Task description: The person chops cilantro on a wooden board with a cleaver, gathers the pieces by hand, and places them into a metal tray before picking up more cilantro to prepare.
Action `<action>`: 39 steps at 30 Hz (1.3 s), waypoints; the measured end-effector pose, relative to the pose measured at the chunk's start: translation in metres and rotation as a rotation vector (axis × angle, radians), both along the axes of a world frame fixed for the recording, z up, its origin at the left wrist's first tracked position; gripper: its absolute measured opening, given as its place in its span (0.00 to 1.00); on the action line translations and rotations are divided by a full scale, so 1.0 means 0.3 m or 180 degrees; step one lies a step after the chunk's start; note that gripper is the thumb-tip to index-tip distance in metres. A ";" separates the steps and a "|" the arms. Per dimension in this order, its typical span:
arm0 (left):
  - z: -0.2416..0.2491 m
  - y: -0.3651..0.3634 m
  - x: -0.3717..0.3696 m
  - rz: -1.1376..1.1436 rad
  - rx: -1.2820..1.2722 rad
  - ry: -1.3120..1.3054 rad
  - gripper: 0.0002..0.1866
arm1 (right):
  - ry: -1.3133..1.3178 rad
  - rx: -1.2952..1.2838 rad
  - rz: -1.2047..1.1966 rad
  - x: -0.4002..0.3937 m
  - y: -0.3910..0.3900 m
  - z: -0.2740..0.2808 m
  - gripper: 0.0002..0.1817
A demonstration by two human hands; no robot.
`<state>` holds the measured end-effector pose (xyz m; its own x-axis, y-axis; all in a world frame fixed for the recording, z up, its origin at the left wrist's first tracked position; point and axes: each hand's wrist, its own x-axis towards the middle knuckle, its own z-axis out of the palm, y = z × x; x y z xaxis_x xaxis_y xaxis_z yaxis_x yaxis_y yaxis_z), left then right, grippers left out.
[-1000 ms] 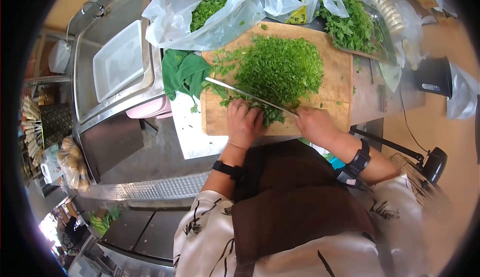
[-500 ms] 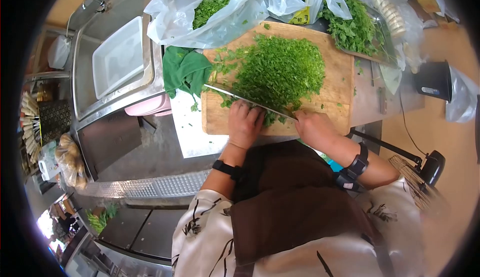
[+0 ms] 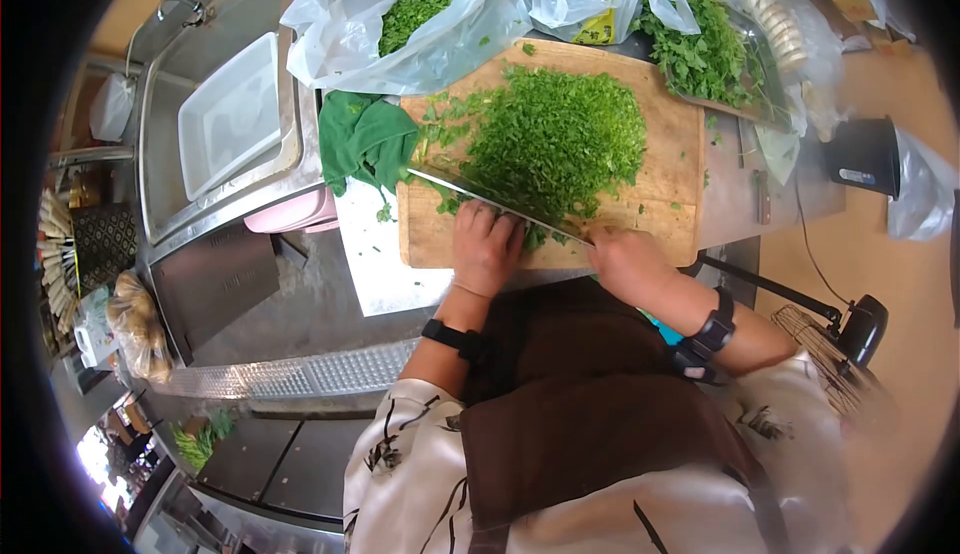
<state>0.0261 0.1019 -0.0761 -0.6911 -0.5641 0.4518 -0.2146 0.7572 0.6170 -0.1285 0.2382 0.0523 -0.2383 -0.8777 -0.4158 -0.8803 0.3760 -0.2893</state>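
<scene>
My right hand [image 3: 630,266] is wrapped round the handle of a long kitchen knife [image 3: 450,187]. The blade slants across the near side of a wooden cutting board [image 3: 425,244], its tip toward the green cloth. Close against the blade, my left hand [image 3: 485,249] has its fingers curled down onto leafy herbs [image 3: 533,238]; its fingertips are partly hidden. Beyond the knife spreads a big heap of finely chopped green herbs [image 3: 560,134], with looser, coarser pieces at its left.
A green cloth [image 3: 365,139] lies left of the board. Behind it stand plastic bags of greens [image 3: 420,19] and a metal tray of leafy herbs [image 3: 705,59]. A sink [image 3: 160,169] holding a white tub [image 3: 230,114] is at left. A small wooden-handled tool [image 3: 763,197] lies right.
The view has shifted slightly, so the board and surroundings sit a little further left. Both hands and the knife keep nearly the same place at the herbs.
</scene>
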 end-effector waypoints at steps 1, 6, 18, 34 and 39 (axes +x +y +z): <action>-0.002 -0.004 -0.004 0.0015 -0.0022 0.0023 0.09 | 0.0018 -0.0184 -0.0050 0.007 -0.019 -0.010 0.08; 0.010 -0.004 -0.010 0.0046 -0.0145 0.0057 0.09 | -0.0135 -0.0513 -0.0080 -0.036 0.004 -0.009 0.09; 0.039 0.008 0.004 -0.0036 0.0127 -0.0186 0.15 | -0.0092 0.0231 0.0073 -0.007 -0.006 -0.038 0.11; 0.014 -0.018 -0.080 -0.0084 0.0155 -0.0238 0.19 | -0.0745 -0.0627 -0.1080 -0.220 0.025 -0.104 0.15; 0.024 0.009 -0.094 -0.0243 -0.0016 -0.0259 0.17 | -0.0816 -0.0776 -0.1113 -0.209 0.030 -0.116 0.14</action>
